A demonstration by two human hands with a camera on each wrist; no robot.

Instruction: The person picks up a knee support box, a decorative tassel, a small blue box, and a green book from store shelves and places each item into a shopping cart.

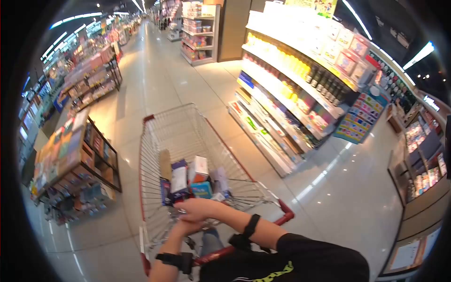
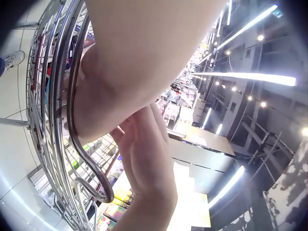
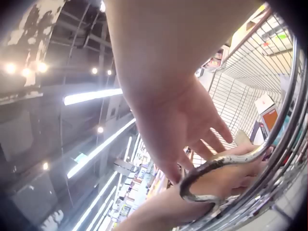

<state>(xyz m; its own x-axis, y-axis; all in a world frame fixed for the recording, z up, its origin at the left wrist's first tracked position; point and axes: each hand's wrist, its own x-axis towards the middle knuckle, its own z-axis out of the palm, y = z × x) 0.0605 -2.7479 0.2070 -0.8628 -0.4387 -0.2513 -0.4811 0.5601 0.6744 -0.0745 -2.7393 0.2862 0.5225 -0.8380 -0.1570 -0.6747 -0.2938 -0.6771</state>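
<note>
A wire shopping cart with red trim (image 1: 286, 215) stands before the person. In it lie a white-and-orange box (image 1: 199, 170), a teal box (image 1: 201, 190), a white-and-purple pack (image 1: 179, 180) and a brown box (image 1: 165, 164). Both forearms lean over the cart's near end, the hands overlapping. The right hand (image 1: 196, 209) covers part of the left hand (image 1: 188, 227). In the right wrist view the right hand (image 3: 185, 122) has relaxed, spread fingers above the left hand (image 3: 236, 171), whose fingers hang loosely. Neither hand visibly holds anything. The left wrist view partly hides the left hand (image 2: 98, 98) behind metal wire.
A lit shelf (image 1: 282, 101) with bottles and boxes stands to the right. To the left are a display table (image 1: 61, 150) and a further rack (image 1: 96, 82). An aisle (image 1: 157, 66) runs ahead between them. Another shelf (image 1: 198, 33) stands farther up.
</note>
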